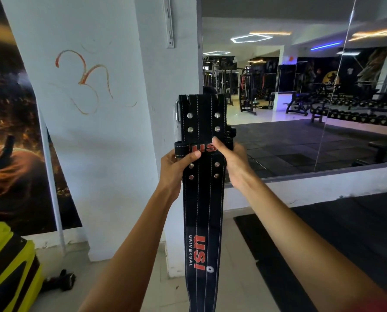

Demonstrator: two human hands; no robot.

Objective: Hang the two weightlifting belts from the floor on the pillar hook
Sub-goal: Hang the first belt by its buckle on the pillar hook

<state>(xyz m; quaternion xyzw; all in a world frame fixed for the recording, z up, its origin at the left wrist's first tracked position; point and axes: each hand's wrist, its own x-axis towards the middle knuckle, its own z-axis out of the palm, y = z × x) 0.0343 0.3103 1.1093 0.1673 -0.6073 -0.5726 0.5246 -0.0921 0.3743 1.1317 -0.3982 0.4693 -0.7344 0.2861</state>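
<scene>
A black weightlifting belt [202, 199] with white stitching, metal rivets and red lettering hangs upright in front of the white pillar [111, 122]. My left hand [174, 170] pinches its loop strap on the left side. My right hand [231, 158] grips the same strap from the right, thumb on the red letters. The belt's top end with its metal buckle sits at mid height of the pillar. A white hook rail [169, 23] is fixed high on the pillar, well above the belt. A second belt is not clearly visible.
A large wall mirror [300, 97] to the right reflects gym machines and dumbbell racks. A dark poster [12, 131] covers the left wall. A yellow and black object [5, 271] stands at the lower left, with a small dark item [63, 281] on the floor beside it. Black floor mats [300, 255] lie right.
</scene>
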